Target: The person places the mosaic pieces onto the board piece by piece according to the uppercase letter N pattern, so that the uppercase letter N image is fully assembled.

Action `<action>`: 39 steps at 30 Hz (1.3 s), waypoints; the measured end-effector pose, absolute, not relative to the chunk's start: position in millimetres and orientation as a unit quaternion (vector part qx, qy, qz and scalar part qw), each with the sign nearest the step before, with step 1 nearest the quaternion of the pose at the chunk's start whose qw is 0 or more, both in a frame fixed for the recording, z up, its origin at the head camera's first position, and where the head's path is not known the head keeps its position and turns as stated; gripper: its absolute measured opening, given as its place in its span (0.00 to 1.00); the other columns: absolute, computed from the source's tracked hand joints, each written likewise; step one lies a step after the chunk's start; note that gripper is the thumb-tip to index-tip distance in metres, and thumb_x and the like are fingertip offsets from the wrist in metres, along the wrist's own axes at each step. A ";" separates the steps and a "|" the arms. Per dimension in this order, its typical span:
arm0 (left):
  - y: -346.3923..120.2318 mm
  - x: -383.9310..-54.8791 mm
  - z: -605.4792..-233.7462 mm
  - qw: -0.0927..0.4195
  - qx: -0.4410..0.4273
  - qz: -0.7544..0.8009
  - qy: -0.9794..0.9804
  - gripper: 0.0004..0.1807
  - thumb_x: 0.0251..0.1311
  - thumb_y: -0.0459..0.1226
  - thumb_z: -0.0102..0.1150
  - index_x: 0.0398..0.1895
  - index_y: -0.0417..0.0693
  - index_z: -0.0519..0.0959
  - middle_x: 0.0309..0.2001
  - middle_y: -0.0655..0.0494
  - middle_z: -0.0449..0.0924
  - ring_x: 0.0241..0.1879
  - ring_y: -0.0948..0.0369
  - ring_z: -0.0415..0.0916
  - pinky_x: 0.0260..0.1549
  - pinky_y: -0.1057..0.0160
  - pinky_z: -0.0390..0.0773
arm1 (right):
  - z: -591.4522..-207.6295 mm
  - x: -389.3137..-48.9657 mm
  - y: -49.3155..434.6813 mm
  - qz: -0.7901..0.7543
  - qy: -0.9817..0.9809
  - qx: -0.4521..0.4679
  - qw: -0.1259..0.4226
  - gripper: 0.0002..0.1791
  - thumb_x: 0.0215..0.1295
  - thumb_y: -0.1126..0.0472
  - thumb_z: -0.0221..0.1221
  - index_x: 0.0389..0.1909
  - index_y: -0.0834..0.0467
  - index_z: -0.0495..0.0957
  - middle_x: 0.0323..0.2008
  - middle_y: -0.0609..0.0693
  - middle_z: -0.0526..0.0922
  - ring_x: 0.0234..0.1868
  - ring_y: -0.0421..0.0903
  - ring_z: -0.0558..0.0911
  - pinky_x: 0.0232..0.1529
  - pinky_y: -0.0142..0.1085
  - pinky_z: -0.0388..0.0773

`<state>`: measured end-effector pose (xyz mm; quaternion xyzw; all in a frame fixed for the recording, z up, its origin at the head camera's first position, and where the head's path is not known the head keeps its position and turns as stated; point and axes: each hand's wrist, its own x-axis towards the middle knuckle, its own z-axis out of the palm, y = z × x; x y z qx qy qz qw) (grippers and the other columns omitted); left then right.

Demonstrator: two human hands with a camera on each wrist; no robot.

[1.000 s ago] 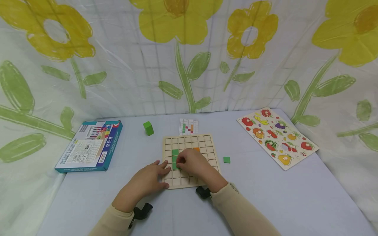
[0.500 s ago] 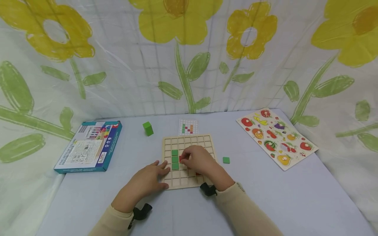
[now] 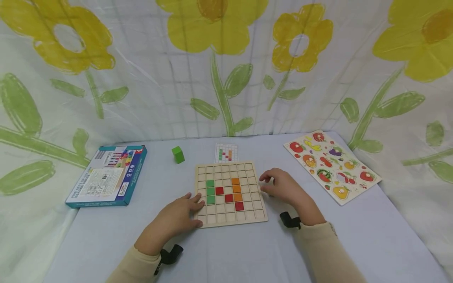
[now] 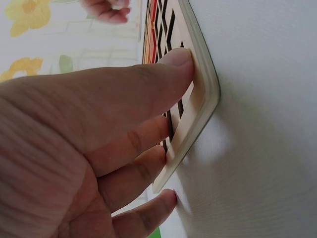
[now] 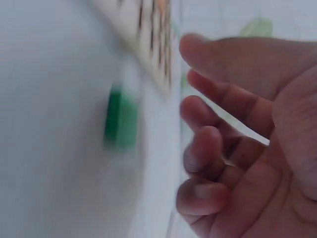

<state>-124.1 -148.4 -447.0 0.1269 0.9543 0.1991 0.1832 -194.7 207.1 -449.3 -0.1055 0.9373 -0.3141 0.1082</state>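
Observation:
A wooden grid board (image 3: 262, 216) lies flat on the table. Set in its squares are a column of three green tiles (image 3: 210, 191), three red tiles (image 3: 229, 198) running diagonally down to the right, and a column of three orange tiles (image 3: 236, 189). My left hand (image 3: 177, 214) rests on the board's left edge, thumb on the rim in the left wrist view. Just beyond the board's right side hovers my right hand (image 3: 284, 188), fingers loosely bent around nothing. A loose green tile (image 5: 121, 119) lies on the table below it in the right wrist view; the head view hides it.
Behind the board lies a small pattern card (image 3: 226, 152) with coloured squares. A green block (image 3: 178, 154) stands to its left. Farther left is a flat blue-and-white box (image 3: 107, 175); a fruit puzzle board (image 3: 332, 167) lies at right. A flowered curtain hangs behind the table.
My right hand has let go of a red tile, now in the grid beside the green column, and has moved right, off the board to the loose green tile. My left hand stays put.

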 end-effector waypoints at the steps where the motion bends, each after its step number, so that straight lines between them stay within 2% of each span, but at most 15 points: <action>1: -148.1 -124.2 -446.7 0.184 0.127 0.199 0.954 0.35 0.59 0.44 0.81 0.71 0.49 0.83 0.80 0.53 0.72 0.84 0.42 0.60 0.77 0.33 0.67 | -450.5 -193.8 214.9 -0.310 0.939 -0.102 0.113 0.13 0.71 0.59 0.72 0.53 0.55 0.87 0.48 0.52 0.83 0.44 0.50 0.78 0.45 0.42 0.79; 5: -147.7 -123.8 -445.9 0.185 0.127 0.199 0.954 0.35 0.60 0.44 0.81 0.71 0.49 0.83 0.80 0.53 0.72 0.84 0.42 0.60 0.77 0.33 0.67 | -456.8 -190.0 236.8 -0.294 0.943 -0.097 0.124 0.17 0.68 0.59 0.74 0.56 0.56 0.86 0.51 0.54 0.82 0.48 0.51 0.78 0.52 0.46 0.79; 9: -147.9 -123.8 -445.7 0.183 0.129 0.199 0.954 0.36 0.59 0.44 0.82 0.71 0.48 0.83 0.80 0.53 0.72 0.84 0.41 0.60 0.77 0.33 0.67 | -460.6 -187.8 244.9 -0.294 0.943 -0.092 0.130 0.16 0.68 0.59 0.74 0.54 0.57 0.86 0.51 0.54 0.82 0.49 0.51 0.78 0.55 0.48 0.80; 25: -147.4 -124.1 -445.4 0.182 0.129 0.199 0.954 0.36 0.59 0.43 0.82 0.71 0.48 0.83 0.80 0.53 0.73 0.84 0.41 0.61 0.77 0.33 0.67 | -465.8 -187.0 238.0 -0.306 0.941 -0.086 0.114 0.09 0.69 0.62 0.72 0.46 0.56 0.85 0.46 0.52 0.82 0.45 0.50 0.77 0.48 0.44 0.78; 28: -147.4 -123.7 -444.8 0.184 0.126 0.200 0.954 0.35 0.59 0.43 0.82 0.71 0.48 0.83 0.80 0.53 0.72 0.84 0.41 0.60 0.77 0.33 0.67 | -465.4 -187.0 234.7 -0.315 0.940 -0.072 0.111 0.08 0.70 0.62 0.72 0.44 0.55 0.82 0.43 0.51 0.83 0.40 0.49 0.77 0.43 0.42 0.78; 32: -147.6 -123.6 -444.7 0.185 0.127 0.200 0.954 0.36 0.59 0.43 0.82 0.71 0.48 0.83 0.80 0.53 0.72 0.84 0.41 0.60 0.77 0.33 0.67 | -464.4 -186.9 228.4 -0.314 0.944 -0.056 0.080 0.05 0.72 0.62 0.70 0.42 0.54 0.82 0.39 0.50 0.85 0.36 0.47 0.77 0.38 0.39 0.75; 36: -147.3 -123.3 -444.0 0.186 0.125 0.202 0.953 0.36 0.59 0.43 0.82 0.71 0.48 0.83 0.80 0.53 0.72 0.84 0.41 0.60 0.77 0.33 0.66 | -464.4 -185.0 216.4 -0.317 0.948 -0.037 0.022 0.03 0.74 0.62 0.69 0.43 0.55 0.84 0.39 0.50 0.87 0.35 0.47 0.77 0.37 0.39 0.74; 39: -147.0 -123.1 -443.4 0.187 0.123 0.204 0.953 0.36 0.59 0.43 0.82 0.71 0.48 0.83 0.80 0.53 0.72 0.84 0.42 0.60 0.77 0.33 0.66 | -462.4 -180.7 197.2 -0.342 0.939 -0.041 0.004 0.03 0.74 0.62 0.69 0.43 0.54 0.86 0.40 0.49 0.88 0.35 0.47 0.76 0.36 0.38 0.74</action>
